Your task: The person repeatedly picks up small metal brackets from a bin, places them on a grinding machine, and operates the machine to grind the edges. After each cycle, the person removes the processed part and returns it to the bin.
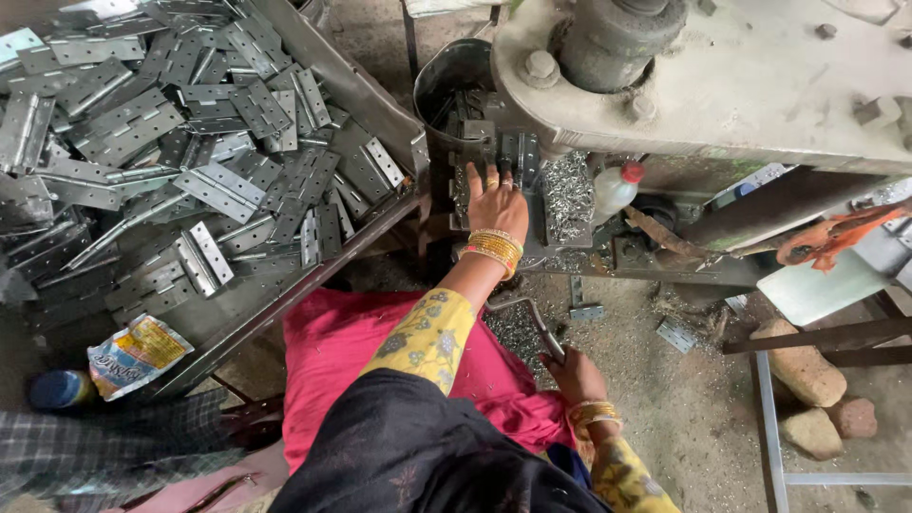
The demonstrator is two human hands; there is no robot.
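My left hand [494, 201], with gold bangles at the wrist, reaches forward to the die of a grey press machine [741, 76]. Its fingertips rest on a dark metal hinge plate [520, 152] lying on the die block. Close to my lap, my right hand [573, 373] grips the end of a bent metal lever [532, 318]. A pink cloth [332, 351] covers my lap.
A sloped metal tray [356, 90] on the left holds a heap of several grey hinges [190, 142]. Around the die are a metal bucket [456, 71], shiny metal chips [568, 190] and a red-capped white bottle [616, 188]. Stones [803, 372] and loose hinges [676, 334] lie on the floor.
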